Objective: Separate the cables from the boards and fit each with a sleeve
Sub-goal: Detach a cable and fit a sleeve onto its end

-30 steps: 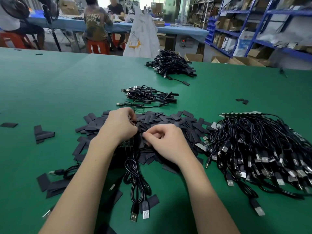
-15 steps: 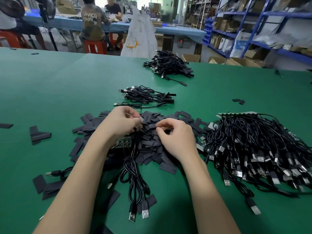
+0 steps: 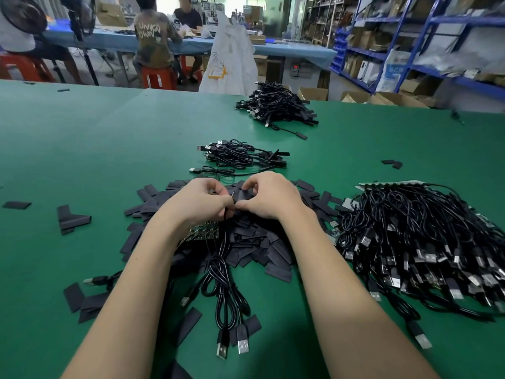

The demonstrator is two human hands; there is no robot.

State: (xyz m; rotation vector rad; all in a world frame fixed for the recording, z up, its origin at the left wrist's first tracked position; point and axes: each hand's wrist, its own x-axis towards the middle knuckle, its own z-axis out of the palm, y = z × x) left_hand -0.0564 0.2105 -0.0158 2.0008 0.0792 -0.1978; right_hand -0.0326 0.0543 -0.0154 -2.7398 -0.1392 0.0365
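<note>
Both hands meet over a heap of flat black sleeves (image 3: 254,242) on the green table (image 3: 82,160). My left hand (image 3: 202,201) pinches the end of a black USB cable (image 3: 221,272), whose loops and plugs trail toward me. My right hand (image 3: 270,198) pinches a black sleeve (image 3: 241,194) right against that cable end. A strip of green boards (image 3: 203,231) lies under my left wrist, partly hidden. A large tangle of cables on boards (image 3: 426,242) sits at the right.
Two piles of sleeved cables lie farther away, a small pile (image 3: 240,157) and a bigger pile (image 3: 276,105). Loose sleeves (image 3: 72,217) are scattered at the left. Beyond the table's far edge people sit at a blue table, a white bag hangs, and blue shelves stand at the right.
Both hands lifted away from the heap and came together. My right hand picked a sleeve from the pile and brought it up to the cable end held by my left hand.
</note>
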